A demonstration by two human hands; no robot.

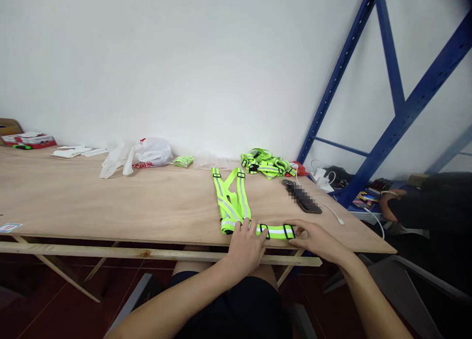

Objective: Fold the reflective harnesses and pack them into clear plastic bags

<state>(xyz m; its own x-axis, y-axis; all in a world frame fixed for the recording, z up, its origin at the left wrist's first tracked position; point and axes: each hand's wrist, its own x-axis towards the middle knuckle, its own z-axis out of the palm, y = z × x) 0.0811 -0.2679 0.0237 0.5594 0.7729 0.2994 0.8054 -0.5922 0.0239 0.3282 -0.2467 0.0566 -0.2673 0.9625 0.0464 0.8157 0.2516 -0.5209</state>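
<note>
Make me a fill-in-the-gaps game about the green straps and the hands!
1. Both hands, left and right, press the vest's waist band at the table's ____ edge.
2. The pile of vests lies by the ____ rack.
3. The phone lies to the ____ of the flat vest.
4. The bag by the wall is ____.

Missing words: near; blue; right; white

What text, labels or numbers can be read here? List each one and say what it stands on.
None can be read.
White plastic bag: red print, too blurred.
Sticker at the table edge: too small.
Red and white box: print too small.
Phone: blurred out.
</note>
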